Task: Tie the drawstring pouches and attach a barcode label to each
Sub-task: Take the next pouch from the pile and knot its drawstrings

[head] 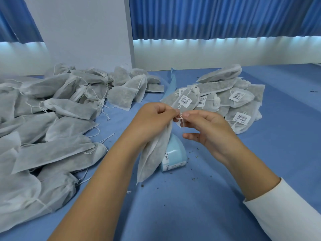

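A white drawstring pouch (152,153) with dark filling hangs over the middle of the blue table. My left hand (154,119) grips its gathered neck. My right hand (205,126) pinches the thin white drawstring (180,117) just beside the left fingertips. Under the pouch lies a light blue roll of barcode labels (175,155), partly hidden by it. A heap of pouches without labels (52,122) fills the left side. At the right stands a pile of pouches with barcode labels (225,98) on them.
The blue table (191,206) carries scattered dark crumbs near the front and right. A white panel (83,32) and blue curtains (217,18) stand behind the table. A blue sheet (172,80) sticks up between the two piles.
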Demonstrator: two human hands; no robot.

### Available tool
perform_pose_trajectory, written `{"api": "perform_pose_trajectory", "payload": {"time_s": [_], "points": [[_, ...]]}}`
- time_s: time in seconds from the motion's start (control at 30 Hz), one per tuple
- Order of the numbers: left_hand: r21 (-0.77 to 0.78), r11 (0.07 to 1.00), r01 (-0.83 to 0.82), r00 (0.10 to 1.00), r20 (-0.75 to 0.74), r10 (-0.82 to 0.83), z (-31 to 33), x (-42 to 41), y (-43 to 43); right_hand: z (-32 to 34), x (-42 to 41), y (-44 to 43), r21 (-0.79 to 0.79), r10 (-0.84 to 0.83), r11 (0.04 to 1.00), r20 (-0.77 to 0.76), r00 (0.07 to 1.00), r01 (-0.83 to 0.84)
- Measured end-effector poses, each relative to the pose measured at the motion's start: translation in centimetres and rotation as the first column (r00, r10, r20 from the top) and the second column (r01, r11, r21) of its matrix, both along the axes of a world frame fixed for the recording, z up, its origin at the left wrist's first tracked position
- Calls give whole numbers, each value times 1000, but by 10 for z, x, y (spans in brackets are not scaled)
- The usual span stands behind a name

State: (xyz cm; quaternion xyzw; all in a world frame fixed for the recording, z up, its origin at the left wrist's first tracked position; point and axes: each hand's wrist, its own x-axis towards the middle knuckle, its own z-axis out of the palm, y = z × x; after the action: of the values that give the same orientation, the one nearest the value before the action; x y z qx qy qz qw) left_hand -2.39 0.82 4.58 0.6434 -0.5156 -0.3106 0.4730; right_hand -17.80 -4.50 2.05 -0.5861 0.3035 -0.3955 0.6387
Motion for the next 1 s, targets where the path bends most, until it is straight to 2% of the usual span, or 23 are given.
{"api": "perform_pose_trajectory", "payload": {"time_s": [0.1,0.63,1.0], "points": [[12,1000,4,1000,-15,-3,1,0,0,1,0,0,25,22,999,11,1000,-22],[69,997,27,988,-155,-16,2,0,1,1,4,5,-13,-150,988,106,983,152],[76,997,-25,984,-172,38,2,-2,1,-6,3,4,-205,-191,959,45,981,196]]}}
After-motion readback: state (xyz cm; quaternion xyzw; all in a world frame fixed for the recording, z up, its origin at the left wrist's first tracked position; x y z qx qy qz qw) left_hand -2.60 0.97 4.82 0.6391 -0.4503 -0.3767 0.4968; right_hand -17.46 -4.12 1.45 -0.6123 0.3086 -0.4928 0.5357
